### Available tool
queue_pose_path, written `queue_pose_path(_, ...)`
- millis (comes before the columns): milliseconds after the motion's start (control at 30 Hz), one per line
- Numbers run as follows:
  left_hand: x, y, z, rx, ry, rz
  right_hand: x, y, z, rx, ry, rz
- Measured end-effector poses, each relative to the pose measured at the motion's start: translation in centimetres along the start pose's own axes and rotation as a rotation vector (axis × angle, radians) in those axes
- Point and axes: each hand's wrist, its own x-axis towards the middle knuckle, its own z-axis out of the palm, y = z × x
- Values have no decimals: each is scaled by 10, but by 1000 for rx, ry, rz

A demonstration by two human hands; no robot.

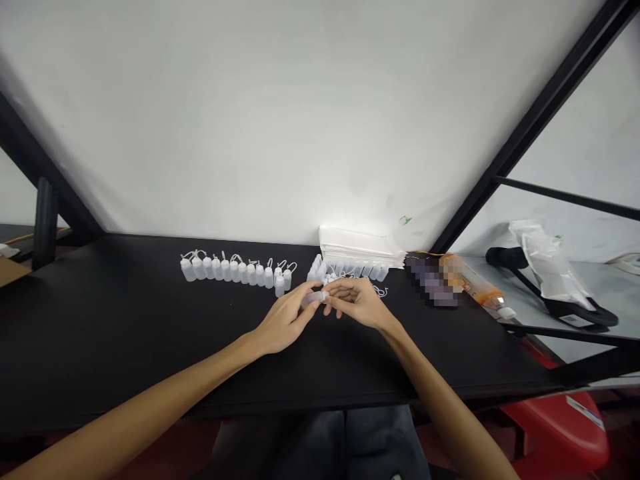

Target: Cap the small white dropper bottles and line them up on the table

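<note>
Between my hands, over the black table [240, 373], lies a small translucent plastic bottle [311, 299], tilted on its side with its neck to the right. My left hand [286, 316] is closed around the bottle's body. At the neck, the fingers of my right hand [361, 301] pinch a small white piece, mostly hidden by the fingertips. A row of similar bottles [227, 271] with white looped caps stands upright to the left. Behind my hands, more small bottles [317, 268] lie close together, with loose white caps [331, 276] partly covered by my fingers.
A stack of white flat sheets or bags [357, 245] lies at the back against the white wall. To the right are a blurred dark object [433, 283] and an orange-labelled bottle [477, 287] on its side. Black frame bars border both sides; a red stool [560, 433] stands below right.
</note>
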Motion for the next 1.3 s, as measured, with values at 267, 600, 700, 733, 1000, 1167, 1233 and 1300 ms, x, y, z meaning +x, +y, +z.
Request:
queue_pose_path(267,-2,-7,6,90,158,232,0,4,2,108,5,-32)
queue_pose_path(600,1,-15,3,168,205,410,5,8,6,250,-9,-56)
queue_pose_path(700,0,-16,2,219,211,435,6,6,7,278,-5,-40)
queue_pose_path(733,0,-16,1,228,218,444,6,5,7,282,-6,-37)
queue_pose_path(1000,6,-13,-4,124,350,302,8,6,17,175,109,-67)
queue_pose_path(1167,7,-8,-8,41,278,165,8,9,15,151,163,-107)
queue_pose_path(1233,7,-6,-10,-35,236,132,7,8,13,152,144,-105)
queue_pose_path(1300,7,-7,-11,-106,207,110,6,7,12,155,112,-90)
